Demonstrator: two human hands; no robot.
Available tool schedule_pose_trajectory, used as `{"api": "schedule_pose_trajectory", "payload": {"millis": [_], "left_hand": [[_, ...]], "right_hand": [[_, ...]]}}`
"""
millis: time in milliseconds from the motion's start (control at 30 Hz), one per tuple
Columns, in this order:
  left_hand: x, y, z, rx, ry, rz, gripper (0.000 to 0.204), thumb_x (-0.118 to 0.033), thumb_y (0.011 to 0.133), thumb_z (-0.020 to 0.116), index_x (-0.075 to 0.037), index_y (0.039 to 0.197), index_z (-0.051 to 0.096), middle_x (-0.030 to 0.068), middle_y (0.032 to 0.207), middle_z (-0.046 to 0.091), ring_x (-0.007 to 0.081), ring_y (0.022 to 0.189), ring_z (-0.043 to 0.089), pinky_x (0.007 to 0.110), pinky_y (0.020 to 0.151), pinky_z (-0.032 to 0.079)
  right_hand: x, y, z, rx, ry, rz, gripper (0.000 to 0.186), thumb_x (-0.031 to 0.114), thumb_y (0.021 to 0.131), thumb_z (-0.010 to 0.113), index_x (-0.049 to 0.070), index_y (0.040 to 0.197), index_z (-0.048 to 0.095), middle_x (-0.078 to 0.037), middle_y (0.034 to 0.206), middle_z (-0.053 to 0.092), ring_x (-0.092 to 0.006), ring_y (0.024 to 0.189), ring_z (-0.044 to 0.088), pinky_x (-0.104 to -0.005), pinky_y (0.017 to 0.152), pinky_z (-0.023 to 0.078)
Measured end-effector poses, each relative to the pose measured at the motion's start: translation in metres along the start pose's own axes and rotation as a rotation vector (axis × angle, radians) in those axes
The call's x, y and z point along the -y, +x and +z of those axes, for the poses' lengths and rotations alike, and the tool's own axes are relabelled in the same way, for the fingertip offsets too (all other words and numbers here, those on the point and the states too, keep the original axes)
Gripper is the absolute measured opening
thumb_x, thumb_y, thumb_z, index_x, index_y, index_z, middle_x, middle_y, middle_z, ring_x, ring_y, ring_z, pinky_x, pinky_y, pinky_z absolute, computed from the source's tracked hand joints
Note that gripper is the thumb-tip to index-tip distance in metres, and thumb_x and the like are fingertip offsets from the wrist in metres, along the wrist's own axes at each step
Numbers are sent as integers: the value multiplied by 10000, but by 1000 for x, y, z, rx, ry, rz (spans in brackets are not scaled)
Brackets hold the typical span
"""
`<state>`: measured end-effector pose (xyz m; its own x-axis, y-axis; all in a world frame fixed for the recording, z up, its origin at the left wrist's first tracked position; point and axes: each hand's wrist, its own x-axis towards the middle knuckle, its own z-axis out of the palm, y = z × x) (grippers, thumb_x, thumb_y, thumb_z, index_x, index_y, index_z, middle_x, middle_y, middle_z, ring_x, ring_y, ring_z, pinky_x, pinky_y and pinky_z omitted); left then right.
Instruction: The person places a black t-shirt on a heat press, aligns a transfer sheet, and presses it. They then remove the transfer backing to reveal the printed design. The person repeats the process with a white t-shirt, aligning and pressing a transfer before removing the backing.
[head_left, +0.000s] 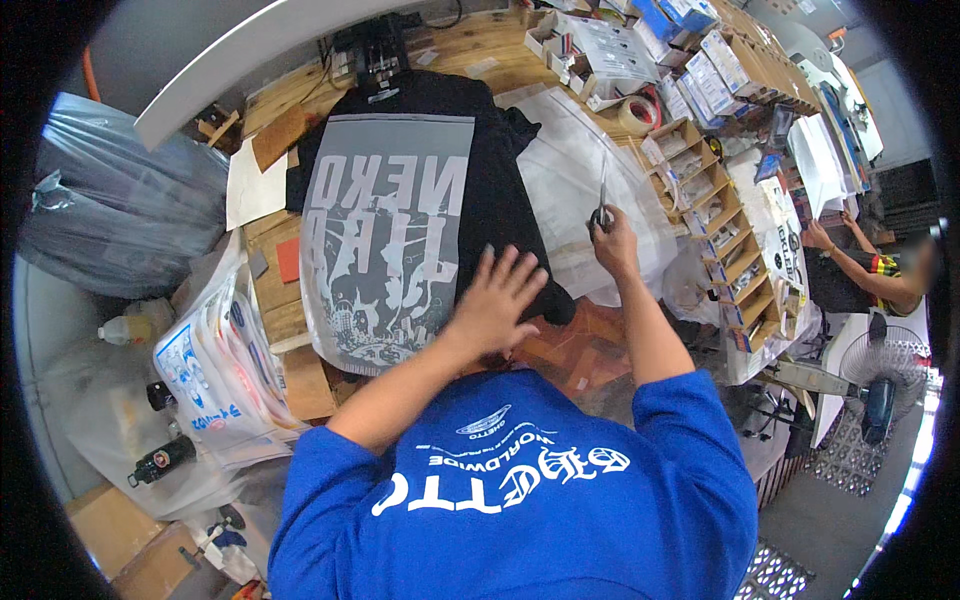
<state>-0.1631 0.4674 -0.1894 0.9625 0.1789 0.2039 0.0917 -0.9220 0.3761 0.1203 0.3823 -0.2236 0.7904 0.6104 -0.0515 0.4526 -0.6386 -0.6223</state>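
A black T-shirt [499, 190] is spread out before me, with a grey film sheet [388, 160] lying over its left part; mirrored block lettering and a pale picture show on the film. My left hand [499, 305], fingers spread, is over the shirt's near right part, beside the film's edge; whether it presses down I cannot tell. Off to the right, my right hand [614, 243] is closed round the dark handles of scissors [602, 214]. Their blades point away from me, above a whitish translucent sheet [570, 165].
Right of the sheet stand a compartmented wooden organiser [727, 240] and a tape roll [638, 115]. Boxes [725, 65] crowd the back right. Another person [895, 285] handles papers at the far right, near a fan [880, 385]. Plastic-wrapped sheets [215, 365] hang at the left.
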Motion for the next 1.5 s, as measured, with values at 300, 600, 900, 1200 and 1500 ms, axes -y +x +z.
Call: {"api": "schedule_pose_trajectory", "payload": {"millis": [300, 600, 900, 1200, 1500], "left_hand": [[-20, -12, 31, -31, 108, 83, 550, -199, 924, 500, 35, 1422, 507, 212, 1518, 468, 464, 1430, 380, 578, 1214, 257], [-26, -9, -2, -18, -187, 27, 567, -277, 887, 646, -59, 1403, 556, 158, 1495, 499, 428, 1451, 348, 652, 1205, 170], [86, -84, -15, -123, 325, -713, 730, -461, 956, 584, -33, 1518, 397, 225, 1630, 265, 520, 1493, 163, 654, 1206, 62], [95, -31, -55, -240, 134, -528, 685, -423, 901, 676, -139, 1494, 483, 195, 1575, 394, 435, 1492, 266, 639, 1214, 102], [125, -31, -24, -111, 286, -151, 706, -546, 928, 596, -177, 1514, 461, 126, 1613, 355, 411, 1510, 235, 631, 1222, 96]], "right_hand": [[-43, 20, 18, 142, -255, -38, 370, 187, 904, 649, 100, 1263, 625, -247, 1174, 670, -429, 1114, 635, -485, 932, 507], [-73, 50, 34, 148, -274, -90, 406, 164, 906, 662, 143, 1304, 583, -202, 1202, 640, -406, 1144, 618, -493, 936, 507], [-67, 86, 14, -210, -141, -282, 382, 146, 925, 642, 109, 1304, 608, -213, 1146, 657, -411, 1037, 630, -502, 894, 502], [0, -102, -23, 90, 471, 13, 388, 4, 922, 660, 59, 1304, 618, -39, 920, 639, -133, 823, 608, -287, 752, 516], [28, -236, -13, 850, 937, 412, 469, 148, 1010, 611, 76, 1457, 492, -80, 1013, 627, -169, 860, 647, -326, 703, 578]]}}
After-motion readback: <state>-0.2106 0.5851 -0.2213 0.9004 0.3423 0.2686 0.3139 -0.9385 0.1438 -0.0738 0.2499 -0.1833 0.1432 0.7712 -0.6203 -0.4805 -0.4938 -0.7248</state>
